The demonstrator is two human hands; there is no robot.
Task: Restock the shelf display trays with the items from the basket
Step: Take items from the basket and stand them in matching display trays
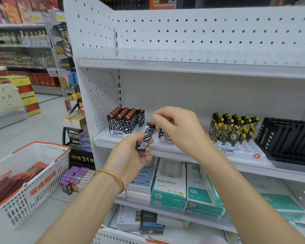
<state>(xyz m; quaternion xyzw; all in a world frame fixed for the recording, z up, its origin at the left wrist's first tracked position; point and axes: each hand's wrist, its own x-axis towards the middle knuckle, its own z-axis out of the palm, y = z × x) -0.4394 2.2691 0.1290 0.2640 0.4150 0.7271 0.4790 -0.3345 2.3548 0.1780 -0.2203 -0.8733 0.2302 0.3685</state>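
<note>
The lighter (145, 137), black and white with a red cap, is up in the air in front of the middle shelf (102, 140), tilted, with its lower half wrapped in the curled fingers of the left hand (133, 154). The right hand (180, 128) hovers just above the cap with its fingers bent in. I cannot tell if it pinches the cap or holds nothing.

The grip is low on a smooth little body, so a slip looks like the main risk. The lighter would likely drop past the shelf lip onto the boxes (169, 182) below or to the floor.

The tray (165, 140) it probably belongs in is mostly hidden behind both hands, so finding a free slot means working half blind. A stray knuckle could topple the lighter already standing there.

Just to the left, 1 tray (115, 133) is packed tight with matching lighters (125, 120). A careless nudge could knock over a row.

The yellow lighters (234, 128) and the black tray (289, 138) sit well apart to the right. The basket (42, 147) is off to the left, a long reach away
</note>
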